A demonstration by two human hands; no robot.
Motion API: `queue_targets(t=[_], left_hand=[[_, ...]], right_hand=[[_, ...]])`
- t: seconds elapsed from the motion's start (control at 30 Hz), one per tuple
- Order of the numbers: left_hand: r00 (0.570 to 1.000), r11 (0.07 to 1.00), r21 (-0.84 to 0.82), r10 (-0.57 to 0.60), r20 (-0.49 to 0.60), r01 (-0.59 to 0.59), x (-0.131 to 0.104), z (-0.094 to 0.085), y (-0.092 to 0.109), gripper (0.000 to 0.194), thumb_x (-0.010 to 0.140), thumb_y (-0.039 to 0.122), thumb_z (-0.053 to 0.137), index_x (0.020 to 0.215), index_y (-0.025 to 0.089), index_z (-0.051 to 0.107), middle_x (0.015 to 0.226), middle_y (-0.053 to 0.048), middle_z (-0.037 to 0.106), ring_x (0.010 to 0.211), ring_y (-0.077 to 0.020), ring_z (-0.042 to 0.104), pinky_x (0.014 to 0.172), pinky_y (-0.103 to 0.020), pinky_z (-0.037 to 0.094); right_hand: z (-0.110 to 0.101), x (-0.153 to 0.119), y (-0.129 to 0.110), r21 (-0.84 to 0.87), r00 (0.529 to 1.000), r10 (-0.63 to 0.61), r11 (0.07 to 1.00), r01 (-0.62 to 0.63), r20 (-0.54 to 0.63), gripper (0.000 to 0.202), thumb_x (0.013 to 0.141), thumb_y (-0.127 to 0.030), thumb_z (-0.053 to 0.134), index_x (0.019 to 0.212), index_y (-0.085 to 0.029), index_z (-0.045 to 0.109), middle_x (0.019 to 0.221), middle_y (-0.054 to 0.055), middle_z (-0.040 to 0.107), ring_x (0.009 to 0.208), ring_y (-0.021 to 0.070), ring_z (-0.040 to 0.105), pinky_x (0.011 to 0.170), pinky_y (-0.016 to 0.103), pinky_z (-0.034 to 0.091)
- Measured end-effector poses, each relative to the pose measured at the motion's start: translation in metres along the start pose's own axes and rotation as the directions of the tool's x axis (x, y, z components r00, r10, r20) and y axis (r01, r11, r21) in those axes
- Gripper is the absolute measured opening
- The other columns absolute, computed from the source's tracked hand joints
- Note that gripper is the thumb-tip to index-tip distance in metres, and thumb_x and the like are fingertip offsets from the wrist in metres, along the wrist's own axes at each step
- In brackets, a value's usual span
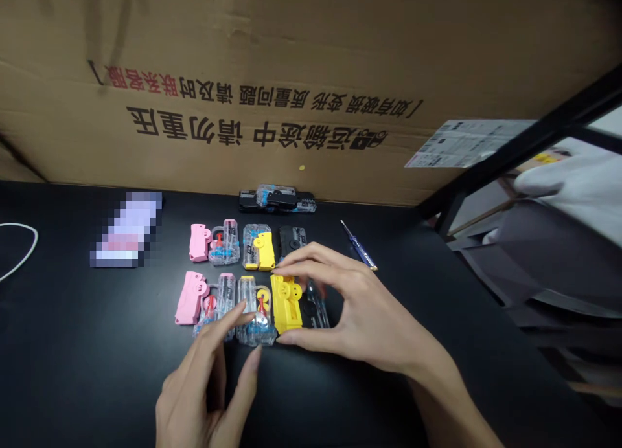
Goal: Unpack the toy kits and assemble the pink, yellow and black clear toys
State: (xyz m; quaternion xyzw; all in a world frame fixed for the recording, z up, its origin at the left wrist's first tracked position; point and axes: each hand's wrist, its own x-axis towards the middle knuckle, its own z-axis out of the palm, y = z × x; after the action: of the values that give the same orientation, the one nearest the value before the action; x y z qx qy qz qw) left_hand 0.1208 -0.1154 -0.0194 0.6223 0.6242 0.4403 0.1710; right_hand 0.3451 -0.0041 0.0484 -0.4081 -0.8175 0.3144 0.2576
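Note:
My right hand [340, 299] closes its thumb and fingers on the bottom and top edges of a yellow plastic cover [287, 309]. Just left of this cover lies a clear plastic case [247, 292] with a red part inside. My left hand [208, 370] reaches to that case, thumb and forefinger apart; whether they touch it I cannot tell. Left of it are another clear case [227, 292] and a pink cover [191, 299]. A dark clear-sided piece [318, 305] is partly hidden behind my right fingers.
Behind lie a pink-and-clear unit [224, 244], a yellow-and-clear one [257, 246] and a black one [293, 236]. Several black and clear pieces [276, 199] sit against the cardboard box [243, 46]. A blue screwdriver [358, 246] lies right, a phone [129, 228] left, near a white cable [34, 241].

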Motion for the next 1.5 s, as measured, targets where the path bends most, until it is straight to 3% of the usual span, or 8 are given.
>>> queue_targets(t=[0.13,0.23,0.43,0.73,0.9,1.27,1.43,1.5], left_hand=[[0.997,0.996,0.052,0.075,0.008,-0.075,0.001,-0.001,0.001,0.026,0.111,0.031,0.066,0.135,0.028,0.075,0.097,0.002,0.084,0.047,-0.0081,0.055,0.056,-0.018,0.059],[0.994,0.990,0.092,0.108,0.030,-0.110,0.002,-0.001,0.001,0.023,0.111,0.028,0.065,0.129,0.029,0.078,0.095,0.002,0.084,0.050,-0.0110,0.056,0.073,-0.023,0.066],[0.987,0.988,0.010,0.153,0.051,-0.153,0.003,0.000,-0.001,0.027,0.110,0.020,0.066,0.129,0.032,0.080,0.109,0.005,0.088,0.054,-0.0102,0.062,0.090,-0.023,0.068],[0.969,0.968,-0.084,0.242,0.049,-0.238,0.008,0.001,-0.005,0.026,0.108,0.012,0.067,0.123,0.028,0.081,0.101,0.002,0.087,0.057,-0.0112,0.068,0.088,-0.022,0.069],[0.973,0.975,-0.075,0.216,0.085,-0.210,0.007,0.000,-0.005,0.026,0.109,0.014,0.067,0.125,0.029,0.080,0.099,0.003,0.086,0.056,-0.0104,0.067,0.089,-0.022,0.068],[0.972,0.971,-0.083,0.230,0.049,-0.225,0.007,0.002,-0.006,0.030,0.108,0.010,0.066,0.125,0.030,0.080,0.100,0.004,0.086,0.057,-0.0094,0.068,0.091,-0.020,0.069],[0.966,0.967,-0.068,0.249,0.066,-0.244,0.008,0.000,-0.005,0.028,0.108,0.009,0.066,0.125,0.027,0.079,0.104,0.001,0.088,0.069,-0.0109,0.079,0.089,-0.020,0.069],[0.972,0.974,-0.055,0.225,0.072,-0.221,0.007,-0.001,-0.004,0.027,0.108,0.010,0.066,0.124,0.028,0.080,0.103,0.001,0.088,0.066,-0.0115,0.076,0.088,-0.022,0.070]], right_hand=[[0.002,0.000,0.003,-0.104,0.998,0.039,0.994,-0.033,0.054,0.055,0.084,-0.044,0.103,0.128,-0.024,0.079,0.133,0.007,0.073,0.117,0.0283,0.077,0.103,0.044,0.063],[0.004,0.000,0.004,-0.169,0.996,0.054,0.985,-0.041,0.075,0.055,0.085,-0.046,0.102,0.128,-0.022,0.078,0.131,0.008,0.072,0.114,0.0292,0.077,0.101,0.046,0.064],[0.009,-0.001,0.008,-0.286,0.993,0.067,0.958,-0.038,0.094,0.056,0.090,-0.046,0.099,0.134,-0.021,0.075,0.129,0.011,0.072,0.121,0.0332,0.073,0.100,0.050,0.065],[0.014,0.000,0.010,-0.344,0.987,0.088,0.938,-0.037,0.133,0.066,0.092,-0.051,0.097,0.145,-0.021,0.072,0.134,0.012,0.071,0.127,0.0349,0.070,0.097,0.055,0.067],[0.013,0.000,0.007,-0.324,0.988,0.076,0.946,-0.028,0.136,0.065,0.093,-0.054,0.095,0.145,-0.021,0.073,0.136,0.014,0.071,0.128,0.0359,0.069,0.097,0.056,0.067],[0.009,0.003,0.008,-0.312,0.984,0.111,0.948,-0.064,0.137,0.059,0.101,-0.061,0.084,0.143,-0.021,0.075,0.131,0.013,0.072,0.126,0.0347,0.069,0.101,0.056,0.066],[0.009,0.002,0.006,-0.292,0.982,0.100,0.955,-0.050,0.161,0.058,0.102,-0.061,0.082,0.144,-0.022,0.075,0.132,0.013,0.072,0.126,0.0344,0.069,0.101,0.056,0.066],[0.009,0.001,0.006,-0.285,0.981,0.103,0.957,-0.052,0.167,0.057,0.102,-0.061,0.083,0.144,-0.023,0.075,0.133,0.013,0.072,0.127,0.0347,0.069,0.102,0.056,0.067]])
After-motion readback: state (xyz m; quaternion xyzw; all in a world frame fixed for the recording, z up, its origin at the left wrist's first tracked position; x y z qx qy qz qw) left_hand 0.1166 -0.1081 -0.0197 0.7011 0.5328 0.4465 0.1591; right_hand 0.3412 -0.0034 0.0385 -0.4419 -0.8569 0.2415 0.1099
